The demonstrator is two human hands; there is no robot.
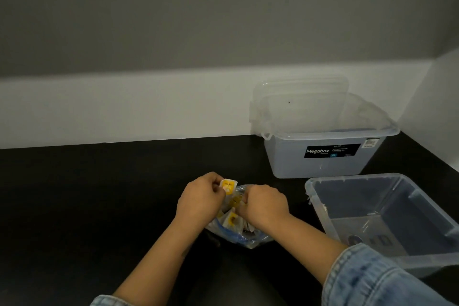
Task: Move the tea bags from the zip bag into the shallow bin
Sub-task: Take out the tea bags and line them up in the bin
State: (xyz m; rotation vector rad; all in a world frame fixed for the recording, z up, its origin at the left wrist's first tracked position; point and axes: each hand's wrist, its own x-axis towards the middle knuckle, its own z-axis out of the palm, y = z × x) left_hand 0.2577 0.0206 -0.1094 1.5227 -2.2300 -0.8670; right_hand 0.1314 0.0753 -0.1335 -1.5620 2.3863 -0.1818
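Left hand (200, 196) pinches a yellow-and-white tea bag (228, 186); right hand (263, 204) grips the clear blue-zip plastic bag (238, 233). Shallow clear plastic bin (320, 208) sits just right, open black counter (87, 194) to the left.

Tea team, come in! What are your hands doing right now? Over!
Left hand pinches yellow-labelled tea bag; right hand grips clear blue-zipped plastic bag. Shallow clear plastic bin to the right, path open.

Dim, even light is falling from above, leaving the black table (99, 194) nearly featureless around the fingers (218, 187). Everything is looking soft and slightly blurred, and straight edges are bowing toward the frame's borders.
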